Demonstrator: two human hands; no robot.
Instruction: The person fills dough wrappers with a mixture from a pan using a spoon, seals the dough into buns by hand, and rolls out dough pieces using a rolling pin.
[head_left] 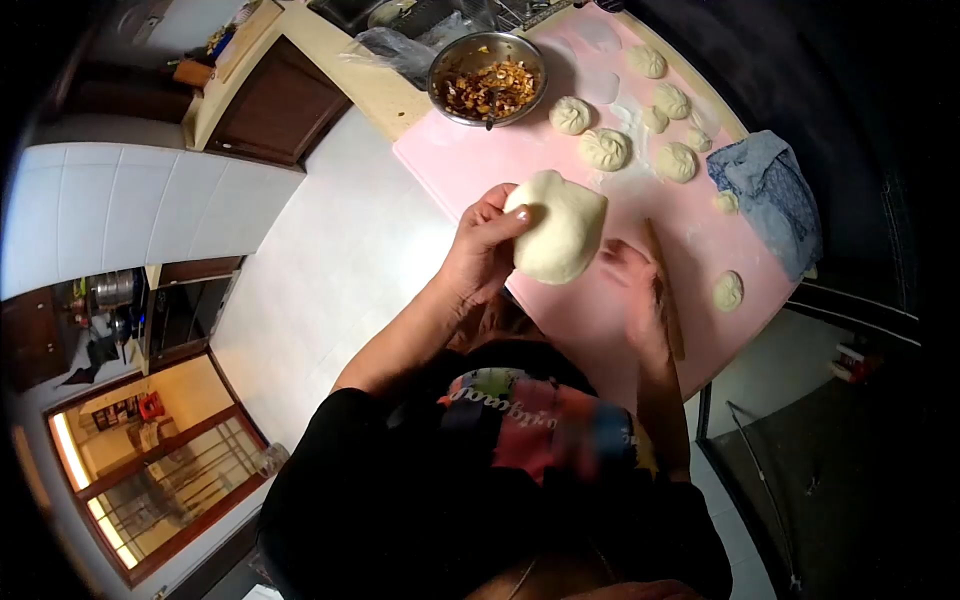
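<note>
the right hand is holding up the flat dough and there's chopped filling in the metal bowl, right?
Wrong hand: the head view shows the left hand holding up the flat dough. The chopped filling is in the metal bowl, as you say.

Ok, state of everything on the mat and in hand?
Dough wrapper: flattened, lifted off mat
Left hand: gripping wrapper's edge
Right hand: open, looks empty, slightly blurred
Rolling pin: lying on mat; contact with right hand unclear
Bowl: uncovered, part full of chopped filling
Large buns: pleated, spaced apart
Blue cloth: rumpled, at mat's edge
Pink mat: floury in places
</note>
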